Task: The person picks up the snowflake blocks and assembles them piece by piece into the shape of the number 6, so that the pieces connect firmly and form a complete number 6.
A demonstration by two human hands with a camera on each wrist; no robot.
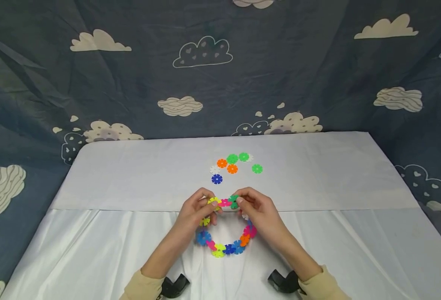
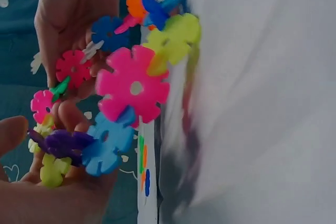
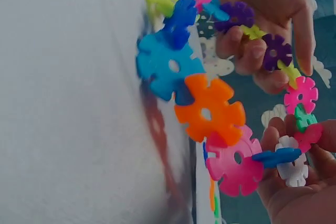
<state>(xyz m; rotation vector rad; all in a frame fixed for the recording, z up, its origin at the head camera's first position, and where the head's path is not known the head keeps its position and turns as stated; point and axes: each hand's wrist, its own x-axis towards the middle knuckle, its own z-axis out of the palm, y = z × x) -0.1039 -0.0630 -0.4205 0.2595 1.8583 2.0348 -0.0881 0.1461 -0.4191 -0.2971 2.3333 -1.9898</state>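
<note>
Both hands hold a ring of notched plastic snowflake discs slotted edge to edge. At its far side my left hand (image 1: pixel 195 210) pinches a yellow disc (image 1: pixel 214 201). My right hand (image 1: pixel 260 211) grips the ring beside it, thumb and fingers on a green disc (image 1: pixel 234 201). Between the two hands sits a pink disc (image 1: pixel 225 203). The rest of the ring hangs toward the body, with an orange disc (image 3: pixel 210 109) and a large pink disc (image 2: pixel 134 85) in it. Purple discs (image 3: pixel 276 52) lie by the left fingers; a white disc (image 3: pixel 292 162) is near the right palm.
Farther back on the white-covered table (image 1: pixel 130 175) lie several loose discs, among them a blue disc (image 1: pixel 217 179), an orange disc (image 1: pixel 222 163) and a green disc (image 1: pixel 257 168). A dark cloud-print cloth (image 1: pixel 205 87) hangs behind. Black wrist mounts (image 1: pixel 174 286) sit near both sleeves.
</note>
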